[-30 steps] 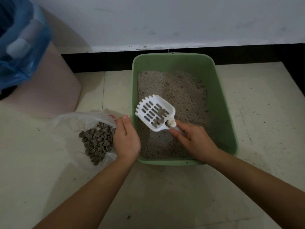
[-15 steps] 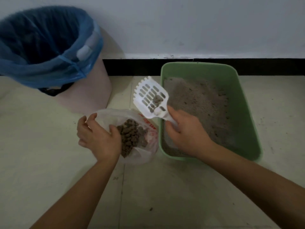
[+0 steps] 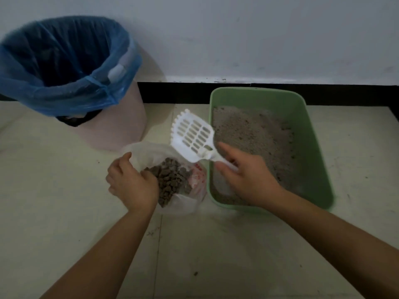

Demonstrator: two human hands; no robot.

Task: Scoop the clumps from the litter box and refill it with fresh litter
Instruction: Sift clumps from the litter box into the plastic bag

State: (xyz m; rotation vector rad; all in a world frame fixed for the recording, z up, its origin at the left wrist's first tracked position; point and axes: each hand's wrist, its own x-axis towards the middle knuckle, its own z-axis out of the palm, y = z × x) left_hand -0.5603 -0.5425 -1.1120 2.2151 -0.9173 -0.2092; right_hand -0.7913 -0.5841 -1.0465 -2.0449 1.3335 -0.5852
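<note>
Two bare forearms enter from the near edge over a pale tiled floor (image 3: 64, 212). The left hand (image 3: 131, 184) curls its fingers over the near-left rim of a clear, crumpled plastic bag with red print (image 3: 194, 186), gripping it; the bag lies on the floor and holds a heap of dark grey-brown litter clumps (image 3: 170, 180). The right hand (image 3: 248, 178), above the near-left corner of the box, grips the handle of a white slotted plastic litter scoop (image 3: 194, 137) between thumb and fingers, the forefinger stretched towards the head. The scoop's head is tilted, toothed edge pointing far-left, and shows above the bag's far rim – just left of the box's left wall. The rectangular green plastic litter box (image 3: 319, 169) stands on the floor right of the bag, the two touching or nearly so, and contains pale grey granular litter (image 3: 254, 137) with an uneven surface. Far left, behind the bag, stands a round pale pink waste bin (image 3: 129, 126) lined with a blue plastic bag (image 3: 64, 61) folded over its rim. Farthest back – a black skirting strip (image 3: 183, 87) below a white wall (image 3: 259, 39).
</note>
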